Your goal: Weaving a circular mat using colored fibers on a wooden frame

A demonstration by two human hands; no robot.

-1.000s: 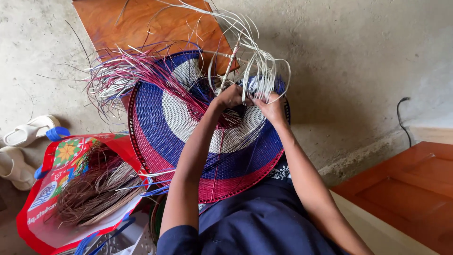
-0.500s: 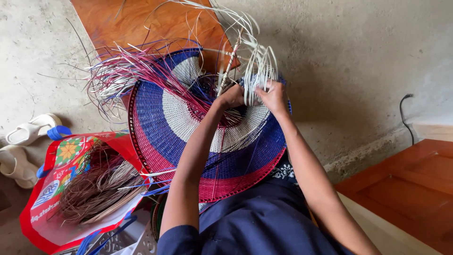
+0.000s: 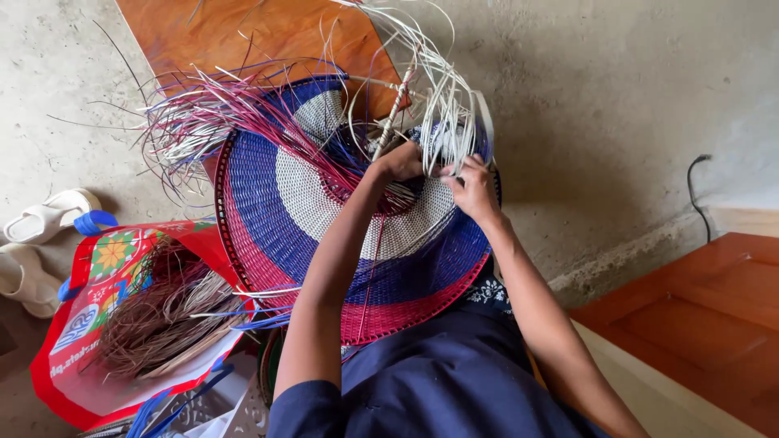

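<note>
red floral bag (image 3: 105, 268), lower left

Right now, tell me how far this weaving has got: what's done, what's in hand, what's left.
Done: the woven disc shows closed rings of white, blue and red out to its rim. In hand: the left hand and right hand work pale strands at the centre. Left: loose red and blue strand ends stick out unwoven at the upper left, and more strands sit in the red bag.

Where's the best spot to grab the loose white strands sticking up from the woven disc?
Probably low on the white strands, just above the woven disc, from the right hand side: they bunch there, while the tips fan out and curl.
</note>
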